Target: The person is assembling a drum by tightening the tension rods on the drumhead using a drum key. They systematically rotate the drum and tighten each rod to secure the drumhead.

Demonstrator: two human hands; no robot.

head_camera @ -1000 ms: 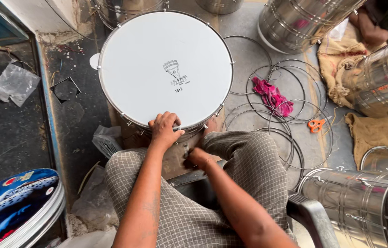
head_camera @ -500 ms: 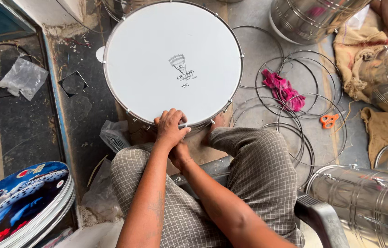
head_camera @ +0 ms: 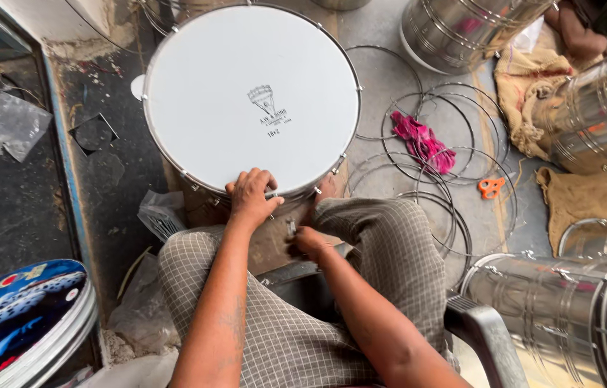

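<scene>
A big drum with a white head (head_camera: 246, 93) and a metal rim stands upright between my knees, which are in checked trousers. My left hand (head_camera: 252, 197) rests on the near rim of the drum, fingers curled over the edge. My right hand (head_camera: 308, 241) is lower, against the drum's side just below the rim, closed on a small metal tuning part (head_camera: 291, 228); what exactly it pinches is hard to make out.
Several thin metal hoops (head_camera: 433, 172) lie on the floor at right with a pink rag (head_camera: 422, 144) and orange scissors (head_camera: 491, 187). Shiny steel drum shells (head_camera: 569, 316) crowd the right side. A patterned drum (head_camera: 16, 316) sits bottom left. A black chair arm (head_camera: 483, 334) is by my right leg.
The view shifted slightly. My right hand dropped from beside the left hand at the rim to lower on the drum's side. My left hand stayed on the rim.
</scene>
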